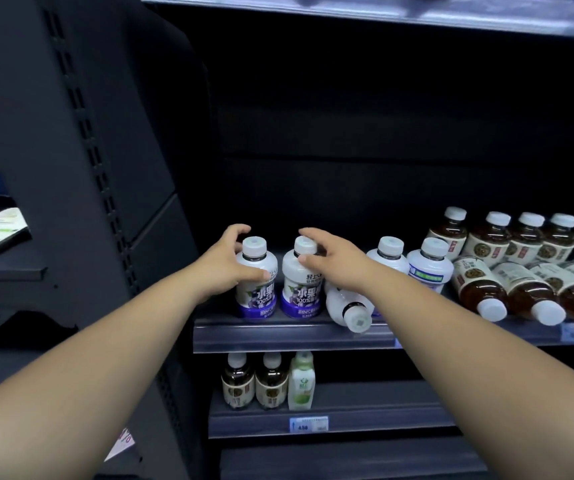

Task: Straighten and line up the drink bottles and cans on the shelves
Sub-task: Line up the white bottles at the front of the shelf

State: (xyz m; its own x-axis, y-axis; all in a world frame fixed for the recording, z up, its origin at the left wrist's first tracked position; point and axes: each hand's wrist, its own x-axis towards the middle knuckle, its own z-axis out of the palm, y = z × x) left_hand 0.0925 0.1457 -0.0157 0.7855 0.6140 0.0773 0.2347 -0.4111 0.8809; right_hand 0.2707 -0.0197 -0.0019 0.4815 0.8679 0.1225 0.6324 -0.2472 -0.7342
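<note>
Here, left hand (230,263) grips a white purple-labelled plastic bottle (257,296), right hand (335,263) its twin (300,296); probably heavy, slick: hold shoulders.

- The left hand (224,263) is gripping the leftmost white bottle (256,292) at its shoulder, with the thumb across the front.
- The right hand (334,261) is holding the second white bottle (301,292) by its cap and neck.
- A third white bottle (346,306) is lying on its side at the shelf edge (278,336), under the right wrist.
- Brown bottles (479,289) are lying tipped farther right.
</note>
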